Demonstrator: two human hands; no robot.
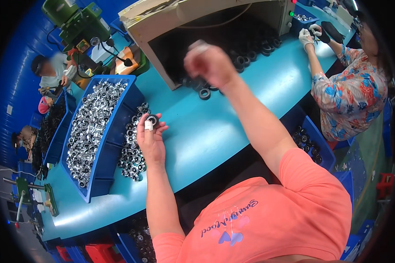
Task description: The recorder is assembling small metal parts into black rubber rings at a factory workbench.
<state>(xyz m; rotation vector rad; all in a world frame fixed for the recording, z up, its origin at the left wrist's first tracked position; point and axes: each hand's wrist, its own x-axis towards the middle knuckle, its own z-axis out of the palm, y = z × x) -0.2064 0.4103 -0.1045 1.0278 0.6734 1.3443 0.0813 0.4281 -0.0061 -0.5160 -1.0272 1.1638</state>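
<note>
My left hand [151,142] is closed around a small black wheel [152,119] with a lighter centre; white tape is wrapped round one digit. Just left of that hand lies a heap of shiny metal bearing-like parts [131,153] on the table. My right hand [209,65] is raised in front of the open machine housing, smeared by motion, with its fingers seemingly bent inward; whether it holds anything does not show. Below and behind it, black rubber-looking rings [204,93] lie on the table and pile up inside the housing.
A long blue bin [114,131] full of shiny metal parts stands at left on the turquoise table [184,144]. The pale housing [160,61] rises at the back. A green drill press [81,26] stands far left. A gloved co-worker [346,92] sits at right, beside a blue bin [324,153] of black wheels.
</note>
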